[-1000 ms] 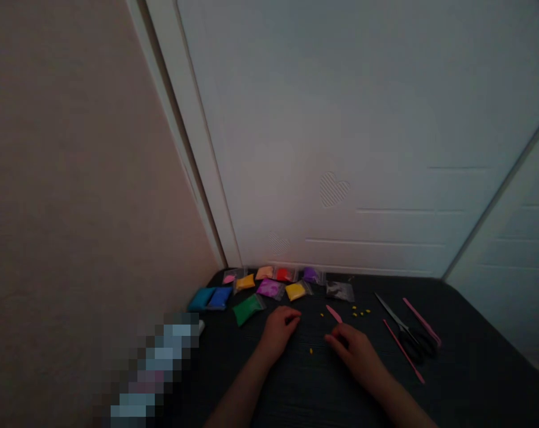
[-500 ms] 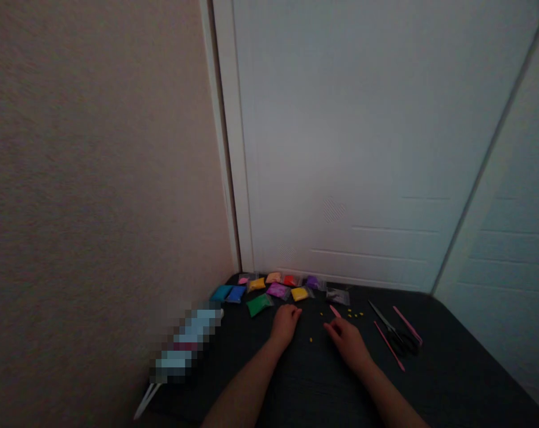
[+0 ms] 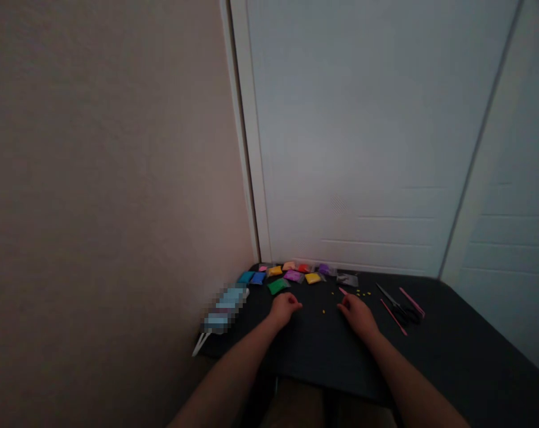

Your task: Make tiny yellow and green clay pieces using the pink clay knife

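Left hand (image 3: 284, 309) and right hand (image 3: 359, 315) curled over a dark table (image 3: 314, 351), a lone yellow bit (image 3: 323, 311) between them

Left fingers are bent in below a green packet (image 3: 277, 286), whether they pinch anything I cannot tell; right fingers curl too, grip unclear, near a pink tool (image 3: 342, 291); farther right lie a yellow cluster (image 3: 364, 293), a thin pink stick (image 3: 393, 317) and open-handled scissors (image 3: 400, 308)

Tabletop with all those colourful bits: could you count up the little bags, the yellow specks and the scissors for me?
Little bags, the see-through greyish one included: 11
Yellow specks in view: 6
Scissors: 1
Total: 18
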`<state>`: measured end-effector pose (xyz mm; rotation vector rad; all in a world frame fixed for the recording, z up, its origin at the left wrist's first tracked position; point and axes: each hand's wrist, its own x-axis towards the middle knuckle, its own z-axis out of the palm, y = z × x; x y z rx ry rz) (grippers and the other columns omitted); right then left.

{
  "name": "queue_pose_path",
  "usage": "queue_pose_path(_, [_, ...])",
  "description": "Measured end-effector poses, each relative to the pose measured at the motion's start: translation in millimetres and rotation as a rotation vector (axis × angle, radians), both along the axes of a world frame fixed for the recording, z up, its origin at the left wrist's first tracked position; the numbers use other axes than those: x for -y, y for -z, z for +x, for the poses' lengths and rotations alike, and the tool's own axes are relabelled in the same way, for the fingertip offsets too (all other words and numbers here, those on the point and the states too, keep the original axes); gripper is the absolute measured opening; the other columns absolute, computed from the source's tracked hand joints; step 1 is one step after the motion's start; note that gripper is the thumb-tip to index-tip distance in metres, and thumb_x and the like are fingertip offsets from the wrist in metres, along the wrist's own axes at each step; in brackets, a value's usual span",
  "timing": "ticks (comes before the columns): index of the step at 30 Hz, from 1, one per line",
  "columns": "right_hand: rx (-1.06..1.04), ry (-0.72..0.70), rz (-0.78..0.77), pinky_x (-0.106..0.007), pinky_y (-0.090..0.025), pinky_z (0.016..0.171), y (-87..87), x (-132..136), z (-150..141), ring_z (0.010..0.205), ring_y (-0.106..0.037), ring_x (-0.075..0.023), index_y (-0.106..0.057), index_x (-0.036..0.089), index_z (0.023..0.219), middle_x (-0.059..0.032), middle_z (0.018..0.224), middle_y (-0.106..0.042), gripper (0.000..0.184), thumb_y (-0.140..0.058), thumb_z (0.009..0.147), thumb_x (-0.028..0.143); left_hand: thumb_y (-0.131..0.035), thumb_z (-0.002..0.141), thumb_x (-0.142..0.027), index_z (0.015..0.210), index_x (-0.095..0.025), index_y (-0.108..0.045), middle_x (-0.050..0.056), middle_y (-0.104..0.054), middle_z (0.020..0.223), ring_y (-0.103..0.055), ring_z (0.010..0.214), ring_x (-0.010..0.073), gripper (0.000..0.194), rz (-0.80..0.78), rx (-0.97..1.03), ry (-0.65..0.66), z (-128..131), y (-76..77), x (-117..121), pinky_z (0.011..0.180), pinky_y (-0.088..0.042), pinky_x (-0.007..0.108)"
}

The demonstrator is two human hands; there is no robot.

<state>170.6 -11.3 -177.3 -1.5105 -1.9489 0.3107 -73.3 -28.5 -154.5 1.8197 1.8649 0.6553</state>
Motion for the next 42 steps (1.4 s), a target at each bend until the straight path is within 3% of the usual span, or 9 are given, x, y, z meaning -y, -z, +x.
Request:
queue_pose_path(4, [0.012, 0.001, 0.023, -0.025, -0.037, 0.062, -3.0, 1, 0, 0.068, -0.054, -0.0138, -0.055, 0.018, 0.075, -0.002, 0.076, -0.058, 0.012, -0.048, 0.076, 0.027, -0.049, 0.081, -0.03, 0.091, -0.011, -0.055, 0.005, -0.058, 0.089, -0.056, 0.08, 0.014, 0.023, -0.014, 0.02, 0.025, -17, -20.1, -6, 0.072, -0.047, 0.034])
queue_pose_path(8, [0.031, -0.012, 0.051, -0.025, -0.036, 0.063, -3.7, 1, -1, 0.069, -0.055, -0.0137, -0.057, 0.019, 0.076, -0.0023, 0.078, -0.059, 0.018, -0.045, 0.079, 0.032, -0.048, 0.081, -0.03, 0.098, -0.011, -0.053, 0.006, -0.057, 0.094, -0.056, 0.083, 0.015, 0.025, 0.021, 0.084, 0.054, -13, -26.4, -22, 0.074, -0.047, 0.035])
queue_pose_path(12, [0.045, -0.008, 0.045, -0.025, -0.035, 0.062, -3.6, -1, -1, 0.068, -0.055, -0.0143, -0.057, 0.018, 0.075, -0.0031, 0.077, -0.059, 0.027, -0.039, 0.083, 0.036, -0.047, 0.082, -0.029, 0.1, -0.011, -0.052, 0.005, -0.058, 0.092, -0.057, 0.081, 0.0146, 0.026, 0.034, 0.162, 0.108, 8, -21.3, -37, 0.073, -0.047, 0.035])
queue_pose_path(18, [0.056, -0.029, 0.021, -0.025, -0.035, 0.062, -6.6, -1, 0, 0.069, -0.054, -0.0138, -0.057, 0.018, 0.075, -0.002, 0.077, -0.059, 0.022, -0.047, 0.079, 0.037, -0.056, 0.072, -0.027, 0.097, -0.012, -0.056, 0.002, -0.061, 0.073, -0.057, 0.067, 0.0131, 0.03, 0.074, 0.222, 0.171, 30, -10.5, -51, 0.065, -0.044, 0.027])
queue_pose_path(26, [0.071, -0.135, -0.004, -0.029, -0.033, 0.073, -15.0, 3, -2, 0.078, -0.053, -0.0146, -0.058, 0.019, 0.074, -0.0016, 0.078, -0.059, 0.025, -0.04, 0.084, 0.035, -0.039, 0.079, -0.036, 0.105, -0.016, -0.052, -0.001, -0.055, 0.062, -0.052, 0.058, 0.0128, 0.035, 0.114, 0.232, 0.2, 33, 1.8, -58, 0.056, -0.039, 0.025])
queue_pose_path(30, [0.069, -0.168, -0.066, -0.03, -0.031, 0.076, -18.3, -1, -2, 0.08, -0.052, -0.0152, -0.056, 0.019, 0.072, -0.0006, 0.077, -0.058, 0.02, -0.048, 0.08, 0.036, -0.048, 0.075, -0.032, 0.106, -0.02, -0.052, -0.001, -0.058, 0.073, -0.054, 0.066, 0.0119, 0.033, 0.066, 0.245, 0.264, 38, 8.5, -59, 0.062, -0.042, 0.023])
queue_pose_path(35, [0.13, -0.254, -0.09, -0.033, -0.028, 0.08, -18.2, -11, 0, 0.09, -0.049, -0.0175, -0.057, 0.021, 0.088, -0.0028, 0.09, -0.059, 0.014, -0.048, 0.081, 0.028, -0.051, 0.076, -0.028, 0.112, -0.024, -0.049, -0.001, -0.063, 0.093, -0.056, 0.087, 0.0132, 0.036, 0.021, 0.249, 0.302, 38, 14.1, -57, 0.082, -0.042, 0.027])
queue_pose_path(42, [0.229, -0.296, -0.164, -0.037, -0.025, 0.078, -17.3, -13, 0, 0.087, -0.048, -0.0195, -0.06, 0.024, 0.088, -0.0031, 0.09, -0.06, 0.02, -0.046, 0.082, 0.036, -0.056, 0.075, -0.029, 0.115, -0.025, -0.046, -0.003, -0.065, 0.085, -0.055, 0.089, 0.0139, 0.041, 0.068, 0.127, 0.398, 35, 12.0, -56, 0.086, -0.04, 0.031])
